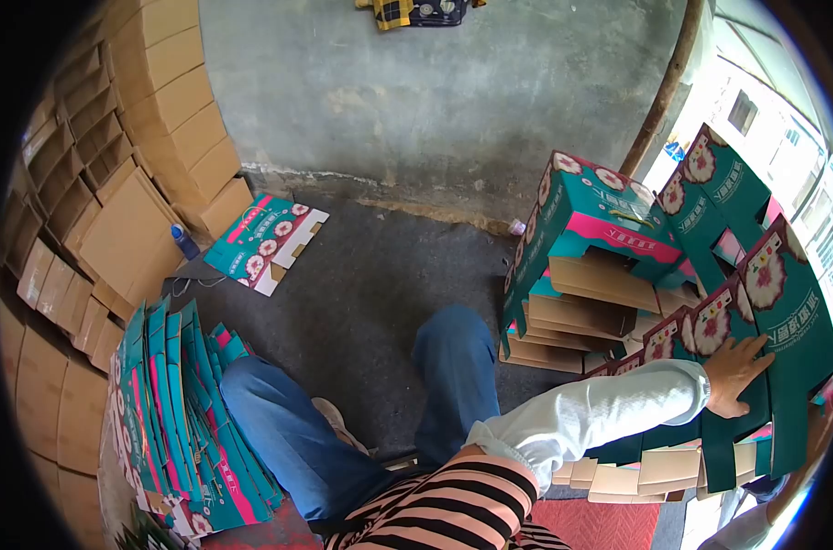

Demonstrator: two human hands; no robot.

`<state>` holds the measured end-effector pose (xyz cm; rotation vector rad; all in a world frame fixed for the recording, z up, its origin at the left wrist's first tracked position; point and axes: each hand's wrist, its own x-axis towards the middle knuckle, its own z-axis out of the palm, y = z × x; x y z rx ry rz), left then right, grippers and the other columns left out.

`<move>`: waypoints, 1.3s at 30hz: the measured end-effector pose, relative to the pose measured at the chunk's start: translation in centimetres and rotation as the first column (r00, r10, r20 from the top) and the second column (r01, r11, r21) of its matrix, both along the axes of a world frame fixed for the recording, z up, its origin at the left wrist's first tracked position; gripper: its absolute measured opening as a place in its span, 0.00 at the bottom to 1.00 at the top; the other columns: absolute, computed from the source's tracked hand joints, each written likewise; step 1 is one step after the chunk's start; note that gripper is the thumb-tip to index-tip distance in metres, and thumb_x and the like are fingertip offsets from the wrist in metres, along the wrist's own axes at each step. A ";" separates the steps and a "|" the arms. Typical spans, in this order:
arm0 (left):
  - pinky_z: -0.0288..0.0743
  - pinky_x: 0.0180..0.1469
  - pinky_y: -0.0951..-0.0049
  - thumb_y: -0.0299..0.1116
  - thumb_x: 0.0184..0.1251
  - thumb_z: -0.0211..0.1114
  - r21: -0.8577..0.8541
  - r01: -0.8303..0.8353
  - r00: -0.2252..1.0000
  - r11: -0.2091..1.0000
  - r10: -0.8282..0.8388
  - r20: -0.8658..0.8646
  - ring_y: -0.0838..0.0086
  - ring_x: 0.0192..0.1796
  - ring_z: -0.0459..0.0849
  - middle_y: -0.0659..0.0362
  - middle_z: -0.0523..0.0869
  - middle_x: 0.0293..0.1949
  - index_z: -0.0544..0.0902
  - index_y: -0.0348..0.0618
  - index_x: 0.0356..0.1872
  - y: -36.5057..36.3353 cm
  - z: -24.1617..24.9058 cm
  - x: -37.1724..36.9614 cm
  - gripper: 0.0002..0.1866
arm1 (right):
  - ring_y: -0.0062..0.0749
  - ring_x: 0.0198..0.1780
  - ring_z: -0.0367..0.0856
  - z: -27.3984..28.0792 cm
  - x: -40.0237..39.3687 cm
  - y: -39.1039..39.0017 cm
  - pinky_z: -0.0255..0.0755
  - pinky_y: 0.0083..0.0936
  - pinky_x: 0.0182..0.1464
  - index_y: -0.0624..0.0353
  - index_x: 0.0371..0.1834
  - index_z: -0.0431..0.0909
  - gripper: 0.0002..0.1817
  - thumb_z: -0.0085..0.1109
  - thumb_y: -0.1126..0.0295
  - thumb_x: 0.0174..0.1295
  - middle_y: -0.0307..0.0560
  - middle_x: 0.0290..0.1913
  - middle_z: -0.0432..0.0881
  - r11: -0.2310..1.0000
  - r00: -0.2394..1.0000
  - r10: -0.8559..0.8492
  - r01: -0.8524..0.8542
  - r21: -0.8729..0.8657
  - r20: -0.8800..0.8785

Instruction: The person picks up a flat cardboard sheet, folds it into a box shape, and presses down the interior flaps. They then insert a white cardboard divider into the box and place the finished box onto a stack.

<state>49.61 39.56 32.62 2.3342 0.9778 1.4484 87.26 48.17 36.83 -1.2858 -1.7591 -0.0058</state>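
My left hand [737,374] reaches across to the right, fingers spread and lying flat on a green printed carton [788,316]. This carton has its flaps standing up and leans with other printed cartons. At the far right edge, my right hand [821,435] is at the carton's outer side, dim and partly cut off; its fingers cannot be made out. Left of these cartons stands a green and pink carton [609,206] with a handle, on a pile of cartons with open brown insides.
Flattened green cartons [192,412] stand bundled beside my left leg. One flat printed carton [268,240] lies on the dark floor near a blue bottle [184,240]. Brown boxes [173,92] are stacked along the left. A wooden pole [664,92] leans by the grey wall [435,110].
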 end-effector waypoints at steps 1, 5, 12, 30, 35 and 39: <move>0.50 0.69 0.50 0.38 0.45 0.71 0.009 -0.019 1.000 1.000 0.019 -0.004 0.44 0.70 0.55 0.35 0.50 0.70 0.57 0.36 0.68 -0.3 0.0 -0.7 0.47 | 0.44 0.62 0.71 0.1 -1.7 -2.2 0.69 0.36 0.59 0.61 0.62 0.68 0.26 0.58 0.68 0.60 0.54 0.62 0.71 0.995 1.000 -0.012 0.010 0.099 0.019; 0.54 0.67 0.49 0.38 0.47 0.71 0.075 -0.087 0.993 0.993 0.081 0.080 0.44 0.68 0.59 0.35 0.56 0.67 0.60 0.35 0.66 -2.6 -1.5 -3.0 0.44 | 0.46 0.62 0.71 0.3 -11.9 -13.8 0.69 0.38 0.59 0.61 0.62 0.68 0.26 0.59 0.69 0.59 0.55 0.62 0.71 0.893 0.992 0.108 -0.128 0.432 0.070; 0.64 0.61 0.55 0.37 0.50 0.70 0.002 -0.177 0.977 0.984 0.176 -0.122 0.48 0.62 0.67 0.41 0.62 0.65 0.65 0.38 0.63 -11.9 -6.3 -10.5 0.37 | 0.49 0.61 0.71 3.8 -34.2 -16.2 0.65 0.39 0.61 0.58 0.52 0.77 0.20 0.62 0.73 0.53 0.51 0.60 0.74 0.873 0.833 0.038 -0.297 0.387 0.553; 0.54 0.66 0.46 0.37 0.57 0.64 -0.115 -0.701 0.683 0.704 0.615 -0.395 0.52 0.67 0.65 0.45 0.67 0.65 0.71 0.41 0.61 -24.9 -17.5 -20.8 0.29 | 0.42 0.50 0.73 -30.0 -33.3 -3.2 0.65 0.41 0.50 0.53 0.37 0.82 0.15 0.64 0.61 0.45 0.45 0.40 0.77 0.790 0.133 0.525 -0.444 -0.423 0.840; 0.46 0.69 0.46 0.39 0.59 0.61 -0.056 -0.770 0.576 0.636 0.654 -0.491 0.55 0.69 0.63 0.49 0.70 0.64 0.75 0.43 0.58 -25.9 -19.7 -21.4 0.25 | 0.42 0.53 0.72 -37.4 -31.3 -4.0 0.64 0.42 0.52 0.50 0.41 0.83 0.16 0.64 0.59 0.50 0.43 0.44 0.77 0.698 -0.076 0.670 -0.272 -0.662 0.738; 0.44 0.70 0.46 0.41 0.61 0.59 -0.042 -0.800 0.526 0.599 0.665 -0.531 0.55 0.69 0.63 0.50 0.71 0.65 0.77 0.44 0.56 -26.2 -20.5 -21.6 0.22 | 0.43 0.55 0.71 -42.3 -30.5 -3.7 0.63 0.44 0.54 0.49 0.43 0.83 0.16 0.62 0.57 0.53 0.43 0.47 0.77 0.655 -0.200 0.723 -0.105 -0.748 0.661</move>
